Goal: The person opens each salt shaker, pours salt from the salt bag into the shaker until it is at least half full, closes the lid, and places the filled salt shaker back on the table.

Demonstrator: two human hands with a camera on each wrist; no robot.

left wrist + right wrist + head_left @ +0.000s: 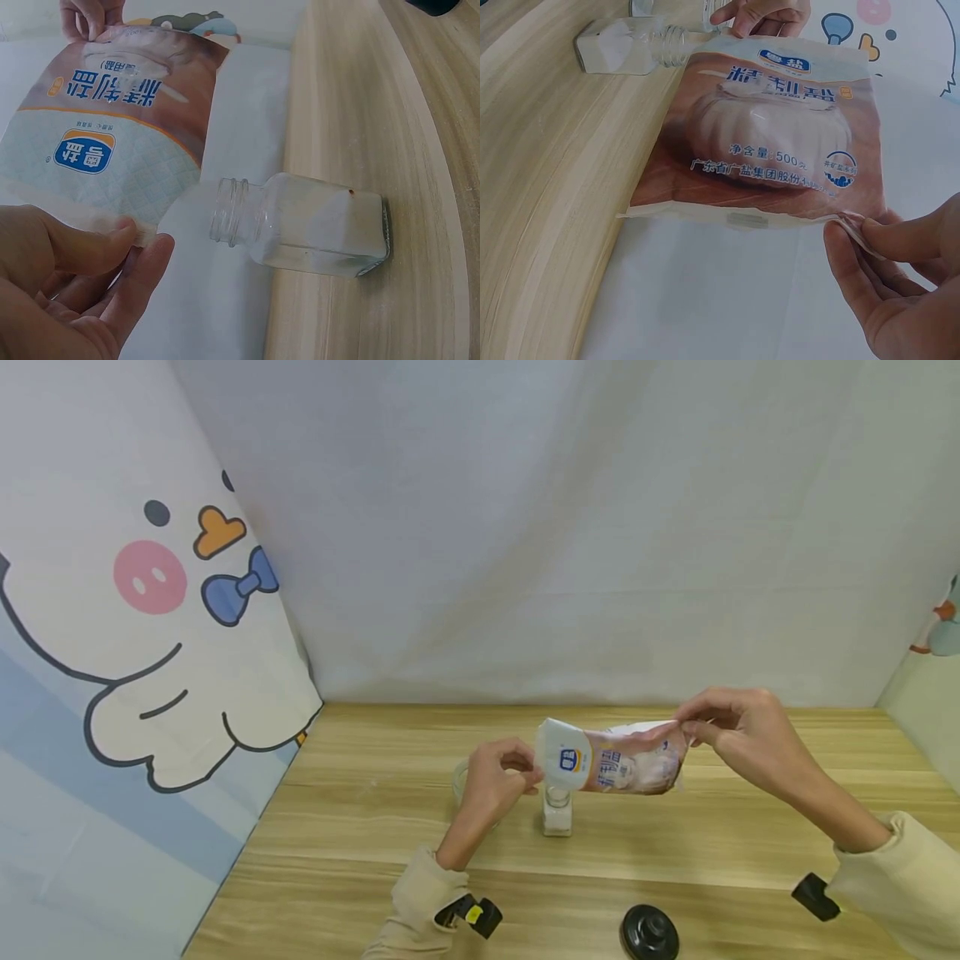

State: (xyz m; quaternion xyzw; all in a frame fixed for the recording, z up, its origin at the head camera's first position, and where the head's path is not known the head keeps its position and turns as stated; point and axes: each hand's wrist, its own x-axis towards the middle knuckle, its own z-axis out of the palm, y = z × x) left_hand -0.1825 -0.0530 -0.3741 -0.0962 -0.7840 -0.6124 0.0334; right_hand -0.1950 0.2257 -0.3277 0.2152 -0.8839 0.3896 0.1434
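Observation:
A bag of salt (626,764), pink-brown and pale with blue print, is held sideways above the tabletop by both hands. My left hand (491,777) pinches a corner at its pale end between thumb and finger. At the other end, my right hand (750,739) pinches the top corner. Beneath the pale end stands a small square glass jar (557,820), upright and uncapped. White salt shows inside the jar (322,225) in the left wrist view. Whether salt is running from the bag at this moment, I cannot tell.
On the wooden table (337,877), a black round lid (649,933) lies near the front edge. Another clear glass vessel (459,781) is partly hidden behind the left hand. A pale cloth (570,527) hangs at the back, and a cartoon-printed sheet (67,610) at the left.

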